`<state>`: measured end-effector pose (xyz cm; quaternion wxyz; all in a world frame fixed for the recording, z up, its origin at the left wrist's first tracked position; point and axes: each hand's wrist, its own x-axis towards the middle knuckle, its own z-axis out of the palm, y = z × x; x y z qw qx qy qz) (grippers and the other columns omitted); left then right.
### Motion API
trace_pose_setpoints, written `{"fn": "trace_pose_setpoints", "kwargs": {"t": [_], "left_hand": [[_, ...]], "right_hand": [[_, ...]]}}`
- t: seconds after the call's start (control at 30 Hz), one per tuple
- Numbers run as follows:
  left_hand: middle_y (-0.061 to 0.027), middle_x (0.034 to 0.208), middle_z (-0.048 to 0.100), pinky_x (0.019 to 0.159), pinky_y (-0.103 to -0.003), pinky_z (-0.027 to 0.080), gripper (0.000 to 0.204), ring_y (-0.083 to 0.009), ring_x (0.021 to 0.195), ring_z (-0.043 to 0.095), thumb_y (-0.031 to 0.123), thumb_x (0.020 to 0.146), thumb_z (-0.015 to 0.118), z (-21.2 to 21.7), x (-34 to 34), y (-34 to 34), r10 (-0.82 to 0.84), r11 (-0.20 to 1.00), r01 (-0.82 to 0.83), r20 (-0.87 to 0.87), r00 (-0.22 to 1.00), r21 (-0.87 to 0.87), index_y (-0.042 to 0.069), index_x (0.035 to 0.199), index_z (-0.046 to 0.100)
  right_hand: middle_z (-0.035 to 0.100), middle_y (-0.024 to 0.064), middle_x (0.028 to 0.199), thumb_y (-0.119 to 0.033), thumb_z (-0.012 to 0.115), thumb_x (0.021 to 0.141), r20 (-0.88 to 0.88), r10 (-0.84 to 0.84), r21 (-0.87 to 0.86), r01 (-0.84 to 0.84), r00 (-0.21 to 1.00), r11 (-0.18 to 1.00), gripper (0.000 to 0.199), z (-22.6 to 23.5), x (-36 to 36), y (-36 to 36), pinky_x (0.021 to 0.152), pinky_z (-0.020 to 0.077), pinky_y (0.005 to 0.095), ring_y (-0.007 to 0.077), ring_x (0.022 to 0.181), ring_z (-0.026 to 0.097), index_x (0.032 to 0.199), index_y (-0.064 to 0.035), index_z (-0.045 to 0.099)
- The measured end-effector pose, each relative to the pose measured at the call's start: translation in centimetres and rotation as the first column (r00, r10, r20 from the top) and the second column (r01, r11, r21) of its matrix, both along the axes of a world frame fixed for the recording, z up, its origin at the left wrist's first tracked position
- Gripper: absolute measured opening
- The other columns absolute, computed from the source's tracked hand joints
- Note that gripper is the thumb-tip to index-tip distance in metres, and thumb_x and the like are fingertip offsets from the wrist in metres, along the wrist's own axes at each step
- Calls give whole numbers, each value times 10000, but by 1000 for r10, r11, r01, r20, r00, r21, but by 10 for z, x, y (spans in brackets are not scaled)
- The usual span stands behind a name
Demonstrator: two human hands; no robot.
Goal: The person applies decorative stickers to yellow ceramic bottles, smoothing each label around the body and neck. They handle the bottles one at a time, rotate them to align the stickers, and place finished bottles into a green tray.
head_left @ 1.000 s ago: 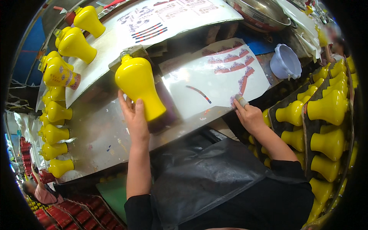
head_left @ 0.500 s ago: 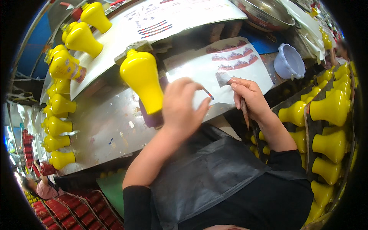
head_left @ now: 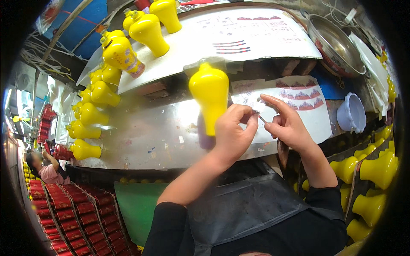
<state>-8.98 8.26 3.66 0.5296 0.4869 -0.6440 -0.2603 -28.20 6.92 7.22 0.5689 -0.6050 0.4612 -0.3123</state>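
My left hand (head_left: 235, 130) is closed, its thumb and forefinger pinched on a thin dark-edged decal strip (head_left: 256, 112). Against it, my right hand (head_left: 288, 123) curls round a brown-handled tool (head_left: 282, 152), whose handle hangs below the palm. Between the fingertips of both hands shows a small pale piece (head_left: 259, 105); whether it is the tool's blade or part of the strip I cannot tell. Just left of my hands a glossy yellow vase (head_left: 209, 91) lies with its narrow end toward me. Beneath my right hand is a white sheet (head_left: 316, 121) printed with reddish patterned bands.
More yellow vases (head_left: 147, 35) line the left side, one of them decorated (head_left: 121, 53). A second printed sheet (head_left: 192, 47) covers the raised back board. At right stand a pale blue bucket (head_left: 351, 113), a metal basin (head_left: 337, 42) and racked vases (head_left: 378, 170). Another person (head_left: 51, 168) is at far left.
My left hand has come across to the right hand, bringing the strip to it. The whole view has turned and shifted, so the table lies further right.
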Motion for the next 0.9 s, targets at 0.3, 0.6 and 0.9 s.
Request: {"fn": "trace_pose_setpoints", "kwargs": {"t": [0.3,0.6,0.9], "left_hand": [[-57,986,728,808,-278,544,118,-106,860,678,14,924,694,10,41,20,89,934,133,-577,812,331,5,1042,693],[-116,1087,705,770,-302,607,167,-169,919,698,9,957,683,-3,71,33,180,928,130,-722,668,351,-17,1118,645],[-53,978,704,591,-208,480,239,-117,764,675,18,958,694,-23,85,46,306,919,21,-744,594,394,56,1177,604]], "right_hand": [[722,11,920,-163,796,870,-65,444,394,-386,893,834,209,-29,14,-41,780,491,239,90,851,620,1002,-7,753],[720,46,860,-122,804,863,56,415,396,-402,908,826,161,-16,18,-48,757,540,258,101,784,657,950,2,748],[727,32,880,-173,810,838,-99,477,249,-443,873,862,213,11,44,-63,746,532,260,106,778,655,983,-22,765]]}}
